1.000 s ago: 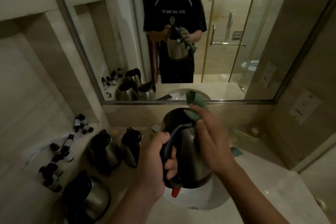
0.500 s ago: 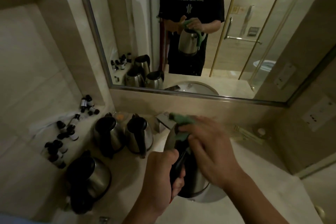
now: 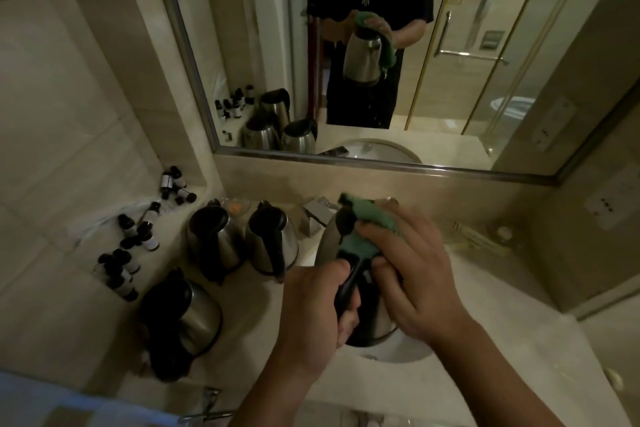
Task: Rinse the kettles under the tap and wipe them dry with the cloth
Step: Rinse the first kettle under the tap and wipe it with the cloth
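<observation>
I hold a steel kettle (image 3: 375, 319) with a black lid and handle above the white sink (image 3: 408, 355). My left hand (image 3: 311, 319) grips its black handle. My right hand (image 3: 408, 274) presses a green cloth (image 3: 363, 218) against the kettle's top and side, fingers curled over the cloth. The tap (image 3: 317, 215) stands behind the kettle, partly hidden. Three more steel kettles stand on the counter to the left: one (image 3: 214, 241), a second (image 3: 273, 243) beside it, and a third (image 3: 183, 319) nearer to me.
Several small dark bottles (image 3: 138, 236) lie on the counter's left end by the wall. A large mirror (image 3: 381, 45) above the counter reflects me, the kettle and a glass shower door. A wall socket (image 3: 609, 208) sits at right.
The view tilted down and the kettle sits lower in it. My right hand slid the green cloth from the kettle's far rim down over its lid and upper side. My left hand kept its grip.
</observation>
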Action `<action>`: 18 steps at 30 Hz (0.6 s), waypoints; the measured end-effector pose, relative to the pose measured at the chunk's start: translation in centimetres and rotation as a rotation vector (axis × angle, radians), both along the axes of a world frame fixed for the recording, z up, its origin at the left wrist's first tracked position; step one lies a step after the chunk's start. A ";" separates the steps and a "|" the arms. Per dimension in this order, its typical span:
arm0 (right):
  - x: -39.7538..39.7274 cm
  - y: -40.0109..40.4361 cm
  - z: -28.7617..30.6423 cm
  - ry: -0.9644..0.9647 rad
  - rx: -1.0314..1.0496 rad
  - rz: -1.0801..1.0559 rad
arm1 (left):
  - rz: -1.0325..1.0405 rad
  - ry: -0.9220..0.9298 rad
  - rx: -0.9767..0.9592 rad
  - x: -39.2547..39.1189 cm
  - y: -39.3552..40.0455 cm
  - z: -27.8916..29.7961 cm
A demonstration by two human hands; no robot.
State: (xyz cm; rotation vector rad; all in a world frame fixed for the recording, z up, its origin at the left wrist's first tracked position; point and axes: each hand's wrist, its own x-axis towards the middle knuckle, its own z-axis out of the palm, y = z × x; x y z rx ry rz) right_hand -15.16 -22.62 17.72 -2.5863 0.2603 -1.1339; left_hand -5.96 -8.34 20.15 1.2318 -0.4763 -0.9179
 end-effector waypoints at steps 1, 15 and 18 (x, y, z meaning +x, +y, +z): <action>0.1 -0.7 -0.2 -0.032 0.095 -0.042 | 0.001 -0.016 -0.007 0.3 0.0 0.3; 0.0 -4.6 7.0 -0.171 0.972 0.068 | -0.310 -0.114 -0.266 7.2 -1.2 6.5; 0.0 -5.4 6.9 -0.069 1.203 0.091 | -0.408 -0.134 -0.271 8.1 -1.5 7.4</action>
